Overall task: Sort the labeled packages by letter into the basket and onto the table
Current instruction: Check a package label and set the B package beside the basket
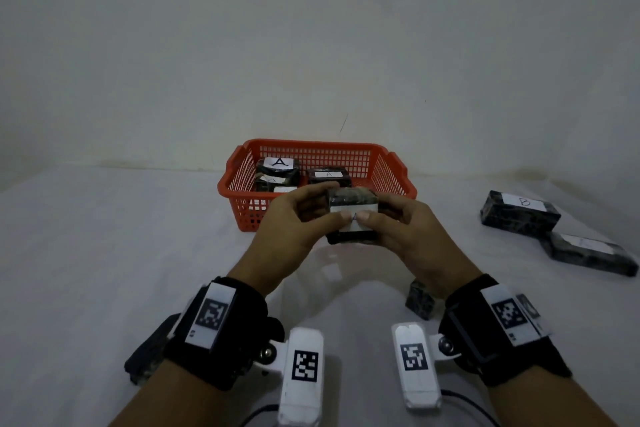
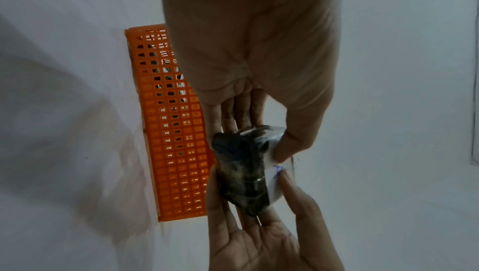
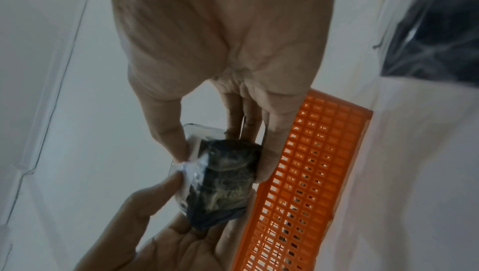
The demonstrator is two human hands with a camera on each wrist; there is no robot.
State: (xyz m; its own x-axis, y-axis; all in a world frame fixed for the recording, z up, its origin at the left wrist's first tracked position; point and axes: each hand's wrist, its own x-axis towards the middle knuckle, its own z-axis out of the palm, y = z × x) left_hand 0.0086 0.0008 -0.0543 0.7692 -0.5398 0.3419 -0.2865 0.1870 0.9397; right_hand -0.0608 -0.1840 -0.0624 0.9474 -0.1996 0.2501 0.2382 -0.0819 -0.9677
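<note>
Both hands hold one dark wrapped package [image 1: 352,199] just in front of the orange basket [image 1: 311,146]. My left hand [image 1: 329,204] grips its left end and my right hand [image 1: 375,210] grips its right end. Both thumbs press on its white label, so the letter is mostly hidden. In the left wrist view the package [image 2: 243,173] sits between my left hand [image 2: 259,138] and the right hand's fingers [image 2: 293,185]. The right wrist view shows the package [image 3: 225,177] next to the basket wall [image 3: 311,162]. Inside the basket lie packages labelled A [image 1: 278,168] [image 1: 329,177].
On the white table [image 1: 104,253], a package labelled B [image 1: 519,213] and another dark package [image 1: 588,253] lie at the right. A small dark package [image 1: 420,303] sits near my right wrist. Another dark package [image 1: 149,357] lies under my left forearm. A wall stands behind the basket.
</note>
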